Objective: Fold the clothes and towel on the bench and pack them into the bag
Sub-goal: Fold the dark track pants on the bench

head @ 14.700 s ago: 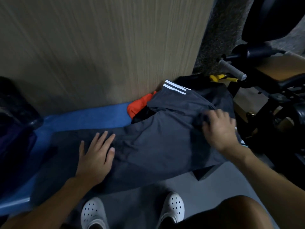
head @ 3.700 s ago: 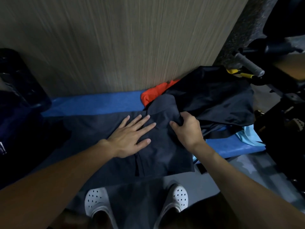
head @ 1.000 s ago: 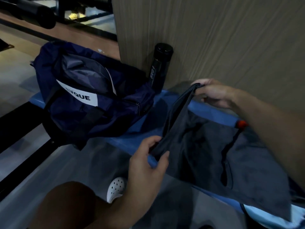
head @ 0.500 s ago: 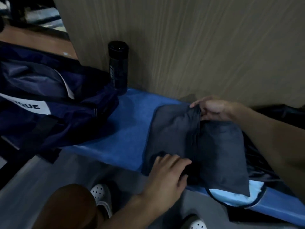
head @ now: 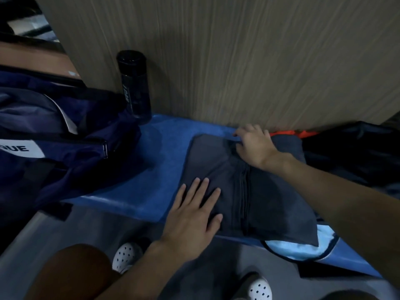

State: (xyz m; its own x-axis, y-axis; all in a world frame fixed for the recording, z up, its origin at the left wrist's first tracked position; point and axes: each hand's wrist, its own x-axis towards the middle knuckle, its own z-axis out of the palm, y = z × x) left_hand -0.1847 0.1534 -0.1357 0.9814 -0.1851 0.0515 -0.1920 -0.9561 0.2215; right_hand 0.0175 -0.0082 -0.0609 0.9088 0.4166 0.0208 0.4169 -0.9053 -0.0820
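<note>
Left hand (head: 194,213) had gone from curled at the near edge half a second back to flat, fingers straight, pressing the grey garment (head: 270,202) down on the bench (head: 151,169). Right hand (head: 253,146) pinched the fold's far edge. So that piece looked basically folded, ready for the bag (head: 65,137) sitting just left.

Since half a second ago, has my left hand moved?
Yes. The left hand moved from the bench edge toward the wall, now flat on the folded grey garment.
</note>
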